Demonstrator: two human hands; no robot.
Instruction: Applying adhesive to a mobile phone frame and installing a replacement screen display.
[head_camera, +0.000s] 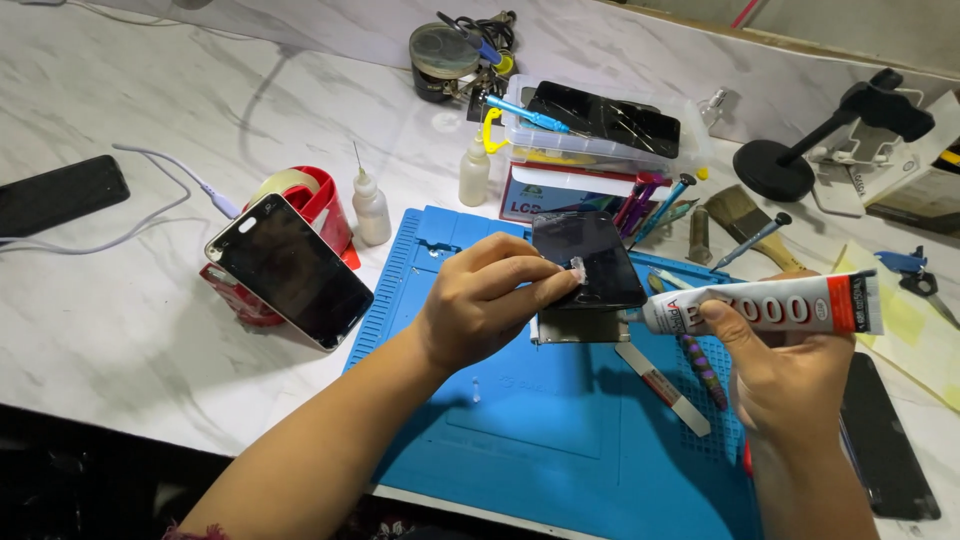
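My left hand (487, 300) pinches the edge of a dark phone screen panel (587, 257), lifted at an angle from the phone body (578, 327) on the blue work mat (520, 420). A bit of clear film sits at my thumb and fingertip. My right hand (787, 370) grips a white glue tube (765, 308) with red end and lettering. Its nozzle points left at the phone's right edge.
A phone (290, 270) leans on a red tape dispenser (322, 212). Two small dropper bottles (371, 207), a clear box of tools (600, 125), screwdrivers (660, 205), a brush (752, 222), a black stand (800, 150) and a flat metal tool (662, 387) lie around. Another phone (60, 193) lies far left, a dark panel (885, 435) at right.
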